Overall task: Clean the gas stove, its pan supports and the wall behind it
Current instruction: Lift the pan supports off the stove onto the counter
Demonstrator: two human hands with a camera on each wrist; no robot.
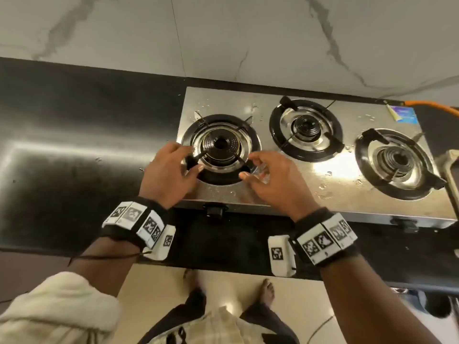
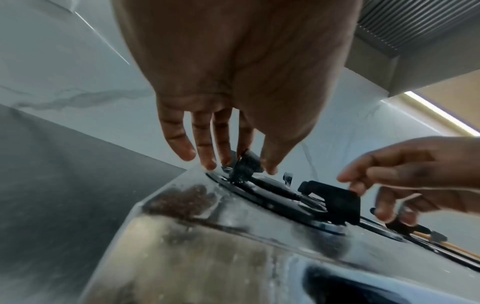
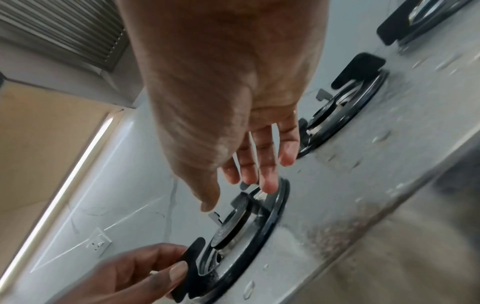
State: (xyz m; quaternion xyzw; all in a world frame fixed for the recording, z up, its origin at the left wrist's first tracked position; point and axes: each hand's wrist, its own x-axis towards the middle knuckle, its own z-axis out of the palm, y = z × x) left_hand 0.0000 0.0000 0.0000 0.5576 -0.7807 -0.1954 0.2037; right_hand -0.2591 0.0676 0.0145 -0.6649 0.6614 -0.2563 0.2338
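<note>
A steel three-burner gas stove (image 1: 298, 184), wet with droplets, stands on a black counter below the marble wall (image 1: 248, 33). Both hands are at the left burner's black pan support (image 1: 219, 118). My left hand (image 1: 192, 162) pinches its front-left prong (image 2: 244, 164) between thumb and fingers; the right wrist view shows the thumb lying on that prong's tab (image 3: 193, 253). My right hand (image 1: 249, 167) hovers over the front-right prong (image 3: 241, 202) with relaxed, spread fingers. Its thumb (image 3: 207, 203) is clear of the prong, and a fingertip (image 3: 270, 186) is close above the ring.
Pan supports sit on the middle (image 1: 306, 155) and right (image 1: 397, 194) burners. An orange gas hose (image 1: 432, 106) runs off at the back right beside a blue sticker (image 1: 404, 114). Black knobs (image 1: 213, 209) face the front. Bare black counter (image 1: 74, 145) lies to the left. A hood (image 2: 415, 24) hangs overhead.
</note>
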